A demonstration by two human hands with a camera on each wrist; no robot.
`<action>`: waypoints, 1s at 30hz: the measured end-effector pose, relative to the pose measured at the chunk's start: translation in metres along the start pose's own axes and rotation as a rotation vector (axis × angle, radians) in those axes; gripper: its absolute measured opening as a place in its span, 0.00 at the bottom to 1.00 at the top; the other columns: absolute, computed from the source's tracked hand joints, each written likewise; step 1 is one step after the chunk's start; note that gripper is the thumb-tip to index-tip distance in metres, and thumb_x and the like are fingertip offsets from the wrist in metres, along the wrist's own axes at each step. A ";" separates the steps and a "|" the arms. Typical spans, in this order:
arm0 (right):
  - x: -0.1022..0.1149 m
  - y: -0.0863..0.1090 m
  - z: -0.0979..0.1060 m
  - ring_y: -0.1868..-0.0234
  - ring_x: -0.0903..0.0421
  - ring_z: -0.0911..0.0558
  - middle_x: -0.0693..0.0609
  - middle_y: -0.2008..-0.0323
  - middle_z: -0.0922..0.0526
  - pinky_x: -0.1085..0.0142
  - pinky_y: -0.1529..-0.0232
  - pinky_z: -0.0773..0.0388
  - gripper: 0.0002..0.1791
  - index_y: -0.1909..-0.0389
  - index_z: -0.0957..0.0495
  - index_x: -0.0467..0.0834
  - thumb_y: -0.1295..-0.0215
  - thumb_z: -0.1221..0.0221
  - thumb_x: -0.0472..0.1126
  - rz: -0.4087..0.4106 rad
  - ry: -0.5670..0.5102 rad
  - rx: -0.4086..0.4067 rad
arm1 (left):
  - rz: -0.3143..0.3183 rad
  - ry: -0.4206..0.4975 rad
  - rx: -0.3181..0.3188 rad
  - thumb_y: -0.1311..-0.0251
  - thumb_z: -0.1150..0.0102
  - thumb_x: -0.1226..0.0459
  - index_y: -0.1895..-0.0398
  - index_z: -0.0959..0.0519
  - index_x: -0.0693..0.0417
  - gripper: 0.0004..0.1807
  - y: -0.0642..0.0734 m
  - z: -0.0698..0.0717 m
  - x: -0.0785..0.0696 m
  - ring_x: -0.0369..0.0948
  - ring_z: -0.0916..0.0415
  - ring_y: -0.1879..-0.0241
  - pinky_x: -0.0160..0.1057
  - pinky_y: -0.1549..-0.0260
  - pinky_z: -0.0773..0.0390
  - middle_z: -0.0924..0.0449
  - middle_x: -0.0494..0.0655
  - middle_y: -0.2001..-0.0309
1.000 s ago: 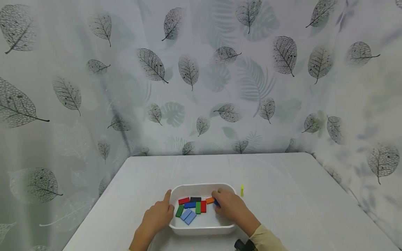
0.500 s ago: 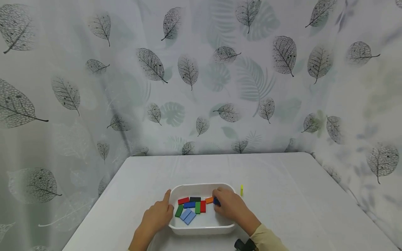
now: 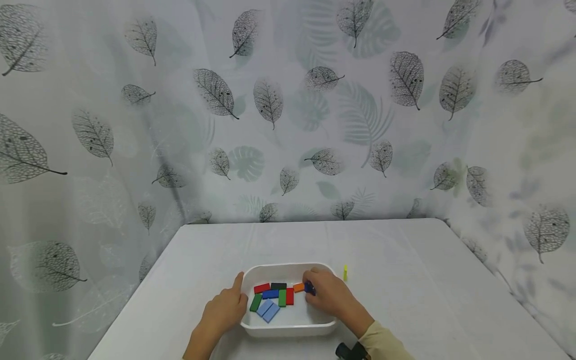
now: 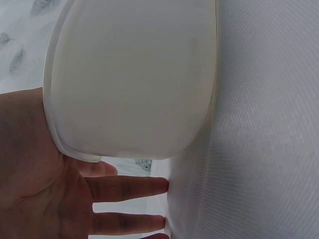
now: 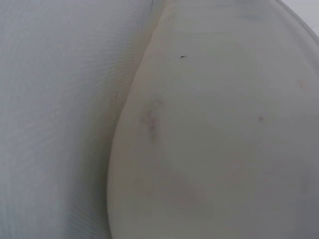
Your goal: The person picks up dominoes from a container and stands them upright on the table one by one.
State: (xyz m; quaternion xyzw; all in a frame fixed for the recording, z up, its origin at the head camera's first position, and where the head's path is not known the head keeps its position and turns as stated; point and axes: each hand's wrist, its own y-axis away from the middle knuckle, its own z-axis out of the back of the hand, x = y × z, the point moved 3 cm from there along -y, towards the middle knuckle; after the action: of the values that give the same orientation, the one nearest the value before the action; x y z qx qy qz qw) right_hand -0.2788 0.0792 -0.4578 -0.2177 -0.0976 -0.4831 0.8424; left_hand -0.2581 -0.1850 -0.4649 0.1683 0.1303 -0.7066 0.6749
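Observation:
A white tray (image 3: 288,331) holds several flat coloured blocks. My right hand (image 3: 330,295) reaches over its right rim and pinches a dark blue block (image 3: 309,288), partly covered by the fingers. That block is beside the end of an orange block (image 3: 299,287). At the tray's left end is my left hand (image 3: 225,310), its index finger pointing forward along the rim. The left wrist view shows this hand (image 4: 45,189) against the tray's outer wall (image 4: 134,84), with straight fingers reaching to the tablecloth. Only the tray's outer wall (image 5: 209,134) and cloth appear in the right wrist view.
Red (image 3: 261,288), black (image 3: 278,286), blue (image 3: 270,294), green (image 3: 282,298) and light blue (image 3: 271,313) blocks lie left of the right hand. Outside the tray, a yellow block (image 3: 345,272) stands on the white table (image 3: 396,265). A leaf-print curtain (image 3: 288,130) surrounds the table.
The dark blue block in my right fingers shows a little more than before and has turned slightly. My left hand keeps its place at the tray.

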 end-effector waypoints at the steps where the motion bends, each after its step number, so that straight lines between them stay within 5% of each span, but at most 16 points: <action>1: 0.000 0.000 0.000 0.67 0.59 0.25 0.56 0.66 0.21 0.62 0.60 0.18 0.13 0.59 0.17 0.44 0.43 0.26 0.38 0.000 0.000 -0.001 | 0.000 0.000 -0.001 0.27 0.49 0.60 0.21 0.41 0.64 0.34 0.000 0.000 0.000 0.44 0.30 0.80 0.42 0.80 0.27 0.27 0.47 0.75; 30: -0.004 -0.003 -0.006 0.67 0.59 0.25 0.57 0.66 0.22 0.62 0.60 0.17 0.14 0.57 0.18 0.46 0.42 0.27 0.40 -0.036 -0.013 0.009 | -0.014 -0.002 -0.008 0.27 0.50 0.60 0.21 0.40 0.64 0.34 0.001 0.001 0.000 0.44 0.32 0.81 0.41 0.81 0.28 0.31 0.47 0.78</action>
State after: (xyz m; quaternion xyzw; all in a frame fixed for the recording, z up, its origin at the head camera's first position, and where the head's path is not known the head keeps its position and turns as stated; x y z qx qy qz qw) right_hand -0.2836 0.0787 -0.4642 -0.2151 -0.1091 -0.4963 0.8340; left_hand -0.2570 -0.1856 -0.4643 0.1638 0.1337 -0.7108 0.6709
